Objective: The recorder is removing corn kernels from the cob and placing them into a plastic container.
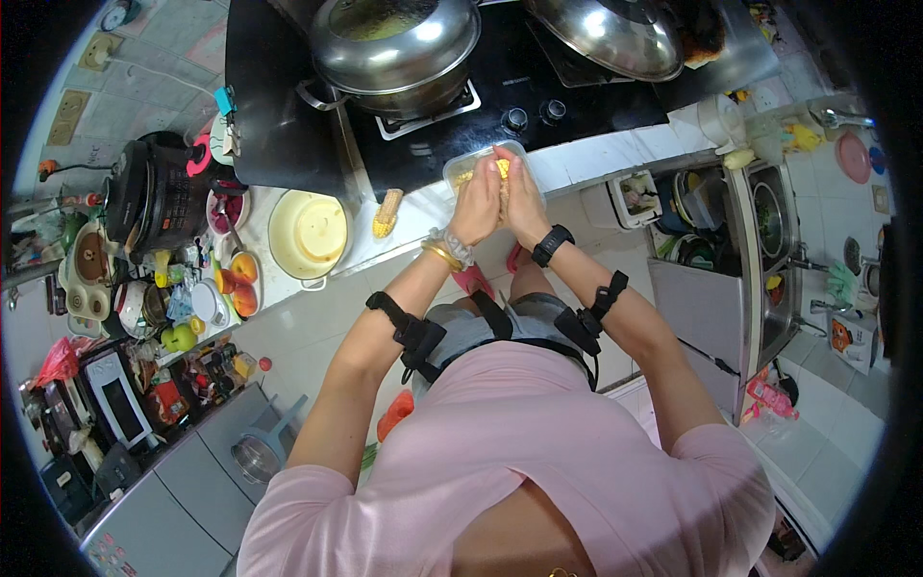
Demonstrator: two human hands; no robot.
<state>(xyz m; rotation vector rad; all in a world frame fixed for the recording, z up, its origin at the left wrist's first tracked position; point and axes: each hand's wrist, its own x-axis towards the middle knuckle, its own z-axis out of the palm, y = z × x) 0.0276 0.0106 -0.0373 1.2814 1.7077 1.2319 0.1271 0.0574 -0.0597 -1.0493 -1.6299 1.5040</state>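
Note:
My left hand (474, 207) and my right hand (523, 200) are pressed together around an ear of corn (503, 169), its yellow kernels showing between the fingers. Both thumbs lie along its near side, and a stripped, paler part shows lower down. Beneath the hands is a clear plastic container (461, 157) at the counter's front edge, with yellow kernels visible inside; the hands hide most of it. To the left, a partly stripped piece of corn (388, 213) rests on the white counter. Further left stands a cream enamel pot (280, 229) with a stained inside.
A lidded steel pot (404, 79) sits on the black gas hob (497, 94), with a domed-lidded pan (613, 36) to its right. At left are peaches (244, 281) and an electric cooker (169, 198). A white bin (634, 202) and a sink (769, 209) are at right.

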